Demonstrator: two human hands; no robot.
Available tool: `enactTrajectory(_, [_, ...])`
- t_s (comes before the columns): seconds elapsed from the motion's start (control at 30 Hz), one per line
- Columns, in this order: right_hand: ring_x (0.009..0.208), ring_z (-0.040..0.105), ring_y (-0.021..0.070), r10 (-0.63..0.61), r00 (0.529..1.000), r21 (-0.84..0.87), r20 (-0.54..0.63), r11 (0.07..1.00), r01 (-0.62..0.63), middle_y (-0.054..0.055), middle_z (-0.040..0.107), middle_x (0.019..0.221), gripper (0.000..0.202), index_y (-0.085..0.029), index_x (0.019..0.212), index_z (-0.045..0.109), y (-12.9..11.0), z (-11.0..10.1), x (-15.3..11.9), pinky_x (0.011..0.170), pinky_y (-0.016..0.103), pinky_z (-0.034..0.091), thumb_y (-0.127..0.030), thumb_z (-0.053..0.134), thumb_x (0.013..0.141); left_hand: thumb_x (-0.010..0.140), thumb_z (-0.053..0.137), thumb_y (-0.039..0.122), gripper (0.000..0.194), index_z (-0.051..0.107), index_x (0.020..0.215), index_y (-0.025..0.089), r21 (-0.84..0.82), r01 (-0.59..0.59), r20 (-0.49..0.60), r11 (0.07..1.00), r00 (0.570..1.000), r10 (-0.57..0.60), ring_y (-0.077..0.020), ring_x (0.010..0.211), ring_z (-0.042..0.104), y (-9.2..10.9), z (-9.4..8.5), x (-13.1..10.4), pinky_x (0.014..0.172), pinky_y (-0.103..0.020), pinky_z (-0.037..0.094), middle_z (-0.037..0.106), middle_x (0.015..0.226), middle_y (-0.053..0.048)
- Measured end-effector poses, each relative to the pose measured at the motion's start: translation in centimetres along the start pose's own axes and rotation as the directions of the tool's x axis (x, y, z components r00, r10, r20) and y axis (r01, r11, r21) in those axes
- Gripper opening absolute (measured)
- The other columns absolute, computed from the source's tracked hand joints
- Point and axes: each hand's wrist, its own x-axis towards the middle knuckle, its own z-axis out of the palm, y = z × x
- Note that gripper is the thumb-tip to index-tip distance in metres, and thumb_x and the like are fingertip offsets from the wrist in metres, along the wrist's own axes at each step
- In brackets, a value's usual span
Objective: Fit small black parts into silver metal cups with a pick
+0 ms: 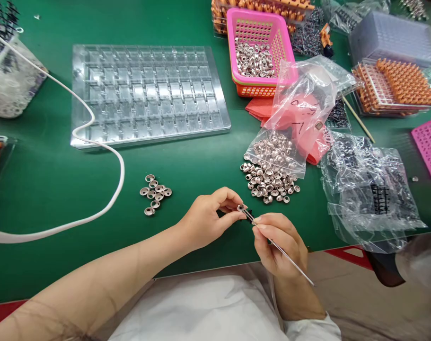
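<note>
My left hand [211, 218] pinches a small silvery metal cup [240, 207] with a hole in it between thumb and fingertips. In my right hand [281, 239] a thin metal rod [293, 263] is gripped like a pen, its upper end reaching to the cup. A small black piece [250, 216] shows between the two hands; which hand holds it I cannot tell. Just beyond my hands lies a loose pile of the same metal cups [272, 182], spilling from a clear plastic bag [289, 151]. A smaller group of cups [159, 188] lies left of my left hand.
A clear compartment tray [151, 137] lies at the back left, with a white cable [121, 175] across its corner. Pink baskets [233, 57] with more cups stand behind the pile. Bags of black parts [380, 199] and trays of orange parts [407, 83] fill the right.
</note>
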Motion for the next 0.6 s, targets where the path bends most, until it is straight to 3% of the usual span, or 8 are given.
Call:
enactTrajectory(0.23, [0.087,0.07,0.0185,-0.026,0.999,0.021,-0.027,0.999,0.027,0.007,0.069,0.1,0.038,-0.019,0.118,0.06,0.2,0.0,-0.3,0.066,0.033,0.064,-0.002,0.065,0.085,0.086,0.073,0.023,0.014,0.062,0.093,0.018,-0.028,0.011,0.009,1.0,1.0,-0.011,-0.0154,0.078,0.075,0.0,0.0,0.2,0.075,-0.025,0.06,0.078,0.089,-0.004])
enactTrajectory(0.4, [0.083,0.066,0.0216,0.021,0.974,0.104,-0.227,0.995,0.003,0.007,0.066,0.097,0.023,-0.022,0.116,0.062,0.2,0.1,-0.5,0.067,0.045,0.063,-0.016,0.052,0.096,0.084,0.075,0.023,0.017,0.062,0.092,0.018,-0.082,0.035,0.033,0.996,0.999,-0.033,-0.0154,0.079,0.075,0.1,-0.1,0.1,0.076,-0.025,0.059,0.078,0.091,-0.004])
enactTrajectory(0.47, [0.085,0.066,0.0233,0.038,0.965,0.132,-0.26,0.991,-0.004,0.008,0.065,0.096,0.026,-0.022,0.116,0.064,0.2,-0.1,-0.3,0.07,0.048,0.062,-0.018,0.043,0.1,0.083,0.076,0.023,0.017,0.062,0.093,0.018,-0.099,0.05,0.046,0.994,0.998,-0.046,-0.0153,0.079,0.074,0.1,-0.1,0.1,0.076,-0.025,0.058,0.079,0.091,-0.004])
enactTrajectory(0.53, [0.085,0.066,0.0235,0.054,0.972,0.137,-0.229,0.99,-0.022,0.008,0.065,0.098,0.03,-0.022,0.118,0.064,0.2,-0.6,-0.1,0.069,0.047,0.061,-0.015,0.04,0.099,0.083,0.077,0.023,0.016,0.064,0.092,0.017,-0.097,0.051,0.051,0.994,0.998,-0.047,-0.0147,0.077,0.073,0.1,-0.2,0.2,0.075,-0.024,0.058,0.078,0.09,-0.003])
enactTrajectory(0.6, [0.084,0.065,0.0218,0.055,0.992,0.092,-0.11,0.995,-0.045,0.008,0.066,0.099,0.033,-0.022,0.121,0.063,0.4,-1.2,0.1,0.066,0.041,0.059,-0.011,0.045,0.097,0.081,0.078,0.022,0.016,0.066,0.091,0.017,-0.083,0.034,0.048,0.996,0.998,-0.03,-0.0137,0.074,0.072,0.0,-0.2,0.3,0.073,-0.023,0.057,0.077,0.086,-0.002])
